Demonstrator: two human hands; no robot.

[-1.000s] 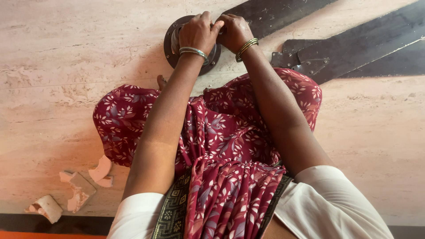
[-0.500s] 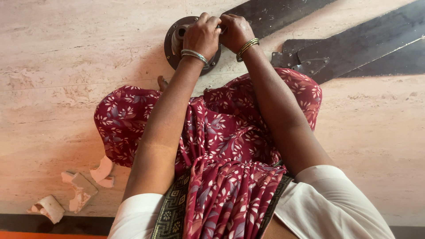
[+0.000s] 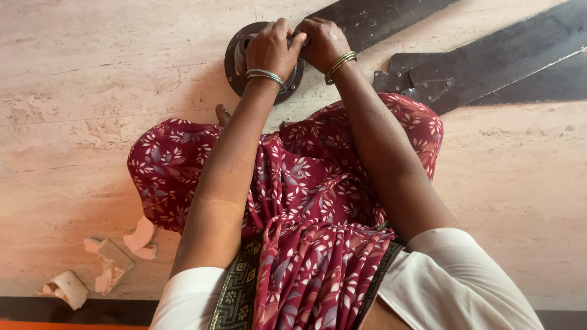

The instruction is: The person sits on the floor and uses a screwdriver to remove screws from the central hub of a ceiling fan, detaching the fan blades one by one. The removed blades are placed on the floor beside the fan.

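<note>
I sit on the pale stone floor (image 3: 92, 91) with my knees folded under the red flowered cloth (image 3: 306, 183), and both arms reach straight ahead to the round dark metal hub (image 3: 235, 58) that lies flat on the floor just past my lap. My left hand (image 3: 272, 49) is curled over the top of the hub, fingers bent around its raised grey centre, which I judge steadies it so that it does not turn on the smooth stone. My right hand (image 3: 324, 43) is closed too, fingertips meeting those of the left at the middle of the hub; what it pinches there is hidden under my knuckles, so I cannot tell whether it is a small part or only the rim of the centre piece.

One long dark fan blade (image 3: 379, 18) runs out from beneath my right hand toward the upper right, probably joined to the hub. Two more blades (image 3: 501, 67) lie stacked well to the right, apart from my hands, their bracket ends pointing toward me. Broken pale shards (image 3: 110, 263) sit near my left hip, well away from the hub.
</note>
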